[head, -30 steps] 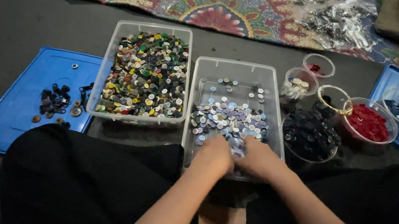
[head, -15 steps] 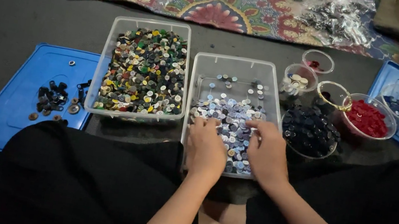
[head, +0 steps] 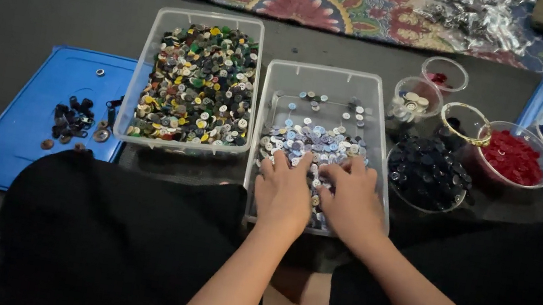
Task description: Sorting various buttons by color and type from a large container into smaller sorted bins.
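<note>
The left hand [head: 283, 192] and right hand [head: 349, 200] are lying side by side, fingers spread flat, pressing into the pale buttons [head: 310, 140] inside the clear bin [head: 330, 82] directly beneath them. Raking lightly, fingertips kept low, should be separating buttons without flicking any over the rim.

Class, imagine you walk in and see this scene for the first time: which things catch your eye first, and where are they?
First, the left hand and right hand lie side by side, palms down, in the clear tub of pale buttons at the centre. Left of it stands a fuller clear tub of mixed coloured buttons. To the right, a bowl of bright red buttons sits beside a bowl of dark buttons.
</note>
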